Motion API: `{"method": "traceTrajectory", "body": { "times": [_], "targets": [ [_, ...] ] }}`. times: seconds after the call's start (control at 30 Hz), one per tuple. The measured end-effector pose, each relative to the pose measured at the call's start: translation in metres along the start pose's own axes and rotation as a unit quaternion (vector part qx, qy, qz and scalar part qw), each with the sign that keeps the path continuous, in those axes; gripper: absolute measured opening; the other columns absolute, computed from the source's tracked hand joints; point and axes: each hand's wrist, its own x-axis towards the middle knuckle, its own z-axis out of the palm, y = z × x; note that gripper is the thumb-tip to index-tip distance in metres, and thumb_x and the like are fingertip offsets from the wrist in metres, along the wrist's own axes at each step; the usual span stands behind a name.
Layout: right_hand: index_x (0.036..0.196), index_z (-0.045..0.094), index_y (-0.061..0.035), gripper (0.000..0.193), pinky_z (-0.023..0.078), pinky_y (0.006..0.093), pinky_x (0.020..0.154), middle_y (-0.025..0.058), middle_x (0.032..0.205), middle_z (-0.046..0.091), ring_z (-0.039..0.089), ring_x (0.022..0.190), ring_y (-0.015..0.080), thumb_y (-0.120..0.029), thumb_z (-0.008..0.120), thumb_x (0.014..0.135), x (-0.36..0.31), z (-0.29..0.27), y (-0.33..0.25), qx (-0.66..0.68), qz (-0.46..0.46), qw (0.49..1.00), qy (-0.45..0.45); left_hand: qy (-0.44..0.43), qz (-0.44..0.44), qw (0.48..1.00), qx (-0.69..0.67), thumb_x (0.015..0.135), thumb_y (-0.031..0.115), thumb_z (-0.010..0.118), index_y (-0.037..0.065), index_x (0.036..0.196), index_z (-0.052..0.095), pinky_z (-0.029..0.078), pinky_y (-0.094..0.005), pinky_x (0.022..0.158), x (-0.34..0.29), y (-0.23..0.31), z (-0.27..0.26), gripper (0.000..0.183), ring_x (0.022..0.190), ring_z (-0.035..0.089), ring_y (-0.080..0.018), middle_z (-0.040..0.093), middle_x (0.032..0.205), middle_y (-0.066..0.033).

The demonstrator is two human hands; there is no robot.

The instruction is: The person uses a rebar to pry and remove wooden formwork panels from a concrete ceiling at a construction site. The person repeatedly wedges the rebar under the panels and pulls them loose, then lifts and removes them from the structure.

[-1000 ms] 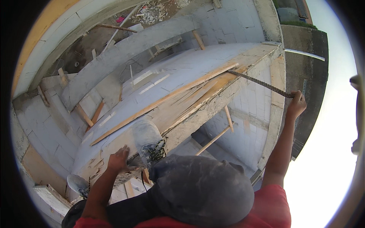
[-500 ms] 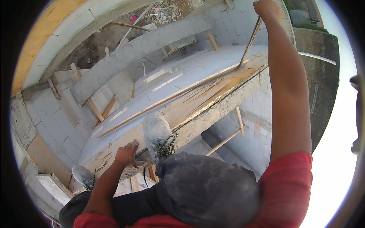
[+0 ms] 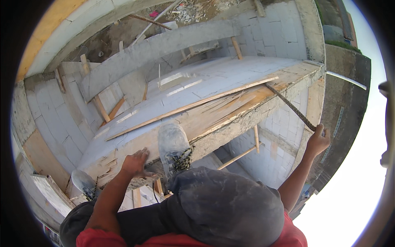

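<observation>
My right hand (image 3: 317,140) is closed around one end of a ribbed steel bar (image 3: 293,108), out to the right of the concrete beam (image 3: 234,128). The bar's other end rests at the beam's far edge, beside a splintered plywood board (image 3: 230,108) and a long wooden strip (image 3: 197,103). Whether the tip sits under the wood I cannot tell. Fingers spread, my left hand (image 3: 135,164) presses on the beam's top, left of my grey dusty boot (image 3: 172,142). My other boot (image 3: 83,183) is farther left.
A deep drop with light block walls (image 3: 284,111) and a wooden prop (image 3: 242,156) lies on the near right side of the beam. Beyond the strip is a pale surface (image 3: 164,105). Another concrete beam (image 3: 156,51) and rubble (image 3: 197,10) are farther off.
My right hand has swung the bar's held end down from the far upper right toward me, so the bar now slopes down to the right. My left hand stays on the beam.
</observation>
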Motion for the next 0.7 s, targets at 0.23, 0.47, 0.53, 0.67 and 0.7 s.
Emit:
{"method": "traceTrajectory", "body": {
  "times": [0.23, 0.47, 0.53, 0.67, 0.7],
  "targets": [
    [0.088, 0.072, -0.0095, 0.038, 0.052, 0.0443, 0.074, 0.0182, 0.084, 0.069, 0.066, 0.082, 0.037, -0.044, 0.058, 0.079, 0.076, 0.049, -0.118, -0.073, -0.144, 0.987, 0.014, 0.033, 0.02, 0.999, 0.011, 0.063, 0.07, 0.071, 0.006, 0.142, 0.033, 0.046, -0.0407, 0.096, -0.001, -0.002, 0.003, 0.109, 0.133, 0.044, -0.0275, 0.04, 0.148, -0.0147],
    [0.096, 0.072, -0.005, 0.028, 0.054, 0.0411, 0.083, 0.0191, 0.1, 0.07, 0.067, 0.098, 0.0355, -0.022, 0.056, 0.081, 0.119, 0.154, -0.296, -0.08, -0.201, 0.961, -0.173, -0.002, 0.005, 1.0, -0.002, 0.065, 0.072, 0.069, 0.005, 0.143, 0.035, 0.044, -0.0399, 0.101, -0.004, 0.003, -0.005, 0.108, 0.134, 0.042, -0.0291, 0.036, 0.15, -0.0165],
    [0.096, 0.072, -0.0049, 0.027, 0.054, 0.0416, 0.083, 0.0186, 0.099, 0.071, 0.067, 0.096, 0.0362, -0.021, 0.056, 0.081, 0.104, 0.154, -0.296, -0.076, -0.211, 0.955, -0.195, -0.018, -0.001, 1.0, 0.003, 0.065, 0.071, 0.069, 0.006, 0.142, 0.036, 0.044, -0.0403, 0.101, -0.003, 0.004, -0.008, 0.107, 0.134, 0.043, -0.0292, 0.036, 0.15, -0.0161],
    [0.088, 0.07, -0.0037, 0.028, 0.052, 0.0451, 0.079, 0.0203, 0.092, 0.07, 0.067, 0.089, 0.0394, -0.026, 0.054, 0.082, 0.074, 0.117, -0.255, -0.077, -0.246, 0.955, -0.145, -0.024, -0.006, 1.0, 0.006, 0.064, 0.07, 0.07, 0.007, 0.143, 0.035, 0.045, -0.0409, 0.101, -0.003, 0.004, -0.008, 0.107, 0.134, 0.044, -0.0291, 0.036, 0.151, -0.0149],
    [0.088, 0.069, -0.0041, 0.029, 0.052, 0.0453, 0.078, 0.0219, 0.093, 0.069, 0.066, 0.089, 0.0395, -0.028, 0.054, 0.082, 0.071, 0.101, -0.24, -0.08, -0.254, 0.953, -0.144, -0.026, -0.008, 1.0, 0.008, 0.064, 0.07, 0.071, 0.007, 0.143, 0.035, 0.045, -0.041, 0.101, -0.003, 0.004, -0.008, 0.107, 0.134, 0.044, -0.0292, 0.036, 0.151, -0.0148]
  ]
}}
